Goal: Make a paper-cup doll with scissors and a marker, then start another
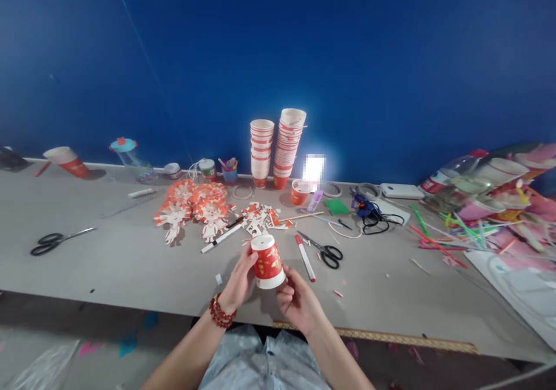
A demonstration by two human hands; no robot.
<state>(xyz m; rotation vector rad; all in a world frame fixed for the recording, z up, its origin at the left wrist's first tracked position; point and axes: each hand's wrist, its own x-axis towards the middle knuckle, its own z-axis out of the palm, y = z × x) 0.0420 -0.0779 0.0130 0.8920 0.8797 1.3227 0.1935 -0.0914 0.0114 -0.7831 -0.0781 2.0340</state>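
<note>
A red paper cup [268, 262] with gold print is held upside down above the table's front part, its white base facing up. My left hand [240, 277], with red beads at the wrist, is closed around the cup's left side. At the cup's lower right rim, my right hand [297, 298] pinches with curled fingers. Just behind the cup lie cut paper scraps [257, 219]. To the right of it are a red-and-white marker [305, 258] and black-handled scissors [326, 252].
Two tall stacks of paper cups [290, 146] stand by the blue wall. Orange-and-white paper cutouts [191, 204] lie to the left, near another pair of scissors [56, 242]. A glue gun [367, 207] with a coiled cord, a bottle [449, 172] and colourful sticks [469, 230] lie at right.
</note>
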